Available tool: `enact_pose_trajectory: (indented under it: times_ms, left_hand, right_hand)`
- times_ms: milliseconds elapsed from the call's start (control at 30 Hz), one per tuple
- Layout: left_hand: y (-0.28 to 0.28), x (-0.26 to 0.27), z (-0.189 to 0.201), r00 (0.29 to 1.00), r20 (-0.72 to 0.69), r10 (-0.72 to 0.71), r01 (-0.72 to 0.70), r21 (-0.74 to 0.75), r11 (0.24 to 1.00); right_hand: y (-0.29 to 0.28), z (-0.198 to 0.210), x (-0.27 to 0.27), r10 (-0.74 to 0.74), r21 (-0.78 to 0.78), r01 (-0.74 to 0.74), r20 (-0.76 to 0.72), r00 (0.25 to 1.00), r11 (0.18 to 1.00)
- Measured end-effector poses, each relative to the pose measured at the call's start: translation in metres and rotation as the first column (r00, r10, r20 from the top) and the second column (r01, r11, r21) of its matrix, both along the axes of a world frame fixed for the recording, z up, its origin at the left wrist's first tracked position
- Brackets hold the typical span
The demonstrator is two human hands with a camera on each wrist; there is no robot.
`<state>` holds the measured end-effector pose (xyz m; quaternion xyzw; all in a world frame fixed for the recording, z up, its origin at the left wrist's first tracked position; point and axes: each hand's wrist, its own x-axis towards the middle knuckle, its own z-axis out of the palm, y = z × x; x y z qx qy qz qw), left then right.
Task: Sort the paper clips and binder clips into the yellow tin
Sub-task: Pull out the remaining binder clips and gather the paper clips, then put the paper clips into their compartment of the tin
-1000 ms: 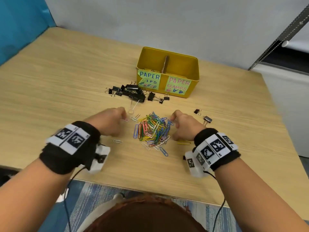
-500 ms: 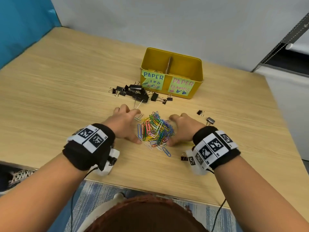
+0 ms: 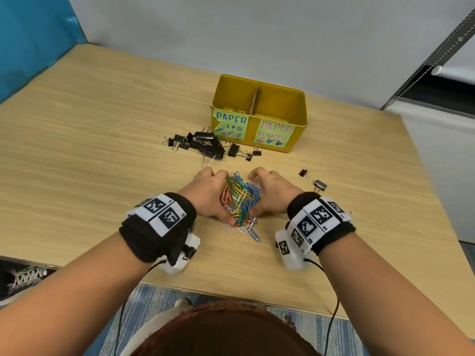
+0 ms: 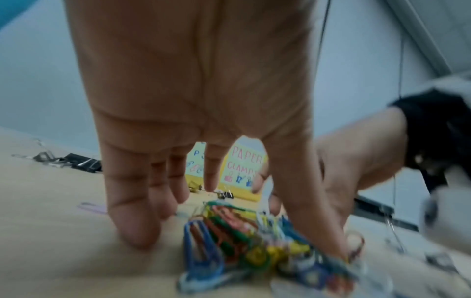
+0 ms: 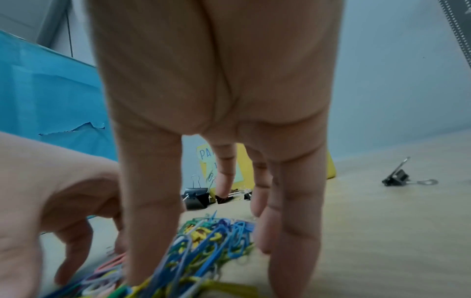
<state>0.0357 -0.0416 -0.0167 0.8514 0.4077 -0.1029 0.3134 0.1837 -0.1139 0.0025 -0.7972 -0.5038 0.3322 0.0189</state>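
Note:
A heap of coloured paper clips (image 3: 240,199) lies on the table in front of the yellow tin (image 3: 305,111). My left hand (image 3: 208,194) and right hand (image 3: 272,194) cup the heap from either side, fingers curled round its far edge and thumbs meeting at its near edge. In the left wrist view the paper clips (image 4: 254,242) sit between my thumb and fingers. The right wrist view shows the clips (image 5: 209,238) bunched under my fingers. Black binder clips (image 3: 205,145) lie in a cluster left of the tin's front. The tin has a divider and labels reading PAPER CLIPS and PAPER CLAMPS.
Two stray binder clips (image 3: 304,173) (image 3: 320,185) lie right of my right hand. A few loose paper clips (image 3: 254,237) trail from the heap toward the near table edge. A blue panel (image 3: 30,34) stands at the far left.
Both hands have slid inward from the sides of the heap, pushing the spread clips into a tighter, taller bunch between them.

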Motion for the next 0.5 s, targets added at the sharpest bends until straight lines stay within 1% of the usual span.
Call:
enact_pose_trajectory:
  times_ms: [100,200,267,333,400,467,500]
  left_hand:
    - [-0.004,0.007,-0.005,0.999,-0.027,-0.038,0.04,0.099,0.994]
    - [-0.003,0.015,-0.007,0.999,0.021,-0.025,0.023,0.093,0.995]
    - [0.0,0.018,-0.007,0.999,0.04,-0.035,0.03,0.119,0.992]
    - [0.004,0.02,-0.007,0.997,0.065,-0.039,0.029,0.139,0.99]
    - [0.011,0.019,-0.003,0.995,0.097,-0.031,0.021,0.101,0.995]
    - [0.018,0.016,0.002,0.992,0.119,-0.027,0.023,0.034,0.999]
    - [0.023,0.014,0.004,0.99,0.139,-0.01,0.013,-0.018,1.0]
  right_hand:
    - [0.003,-0.005,-0.011,0.076,-0.013,-0.076,0.05,0.996,0.997]
    - [0.012,-0.008,-0.014,0.129,0.003,-0.13,0.105,0.986,0.991]
    - [0.018,-0.006,-0.009,0.124,0.027,-0.127,0.106,0.987,0.992]
    - [0.022,-0.007,-0.001,0.057,0.07,-0.06,0.049,0.997,0.996]
    - [0.024,-0.01,0.008,-0.03,0.111,0.033,-0.035,0.999,0.993]
    - [0.023,-0.014,0.018,-0.118,0.123,0.141,-0.177,0.977,0.982]
    - [0.023,-0.016,0.023,-0.162,0.115,0.198,-0.262,0.951,0.974]
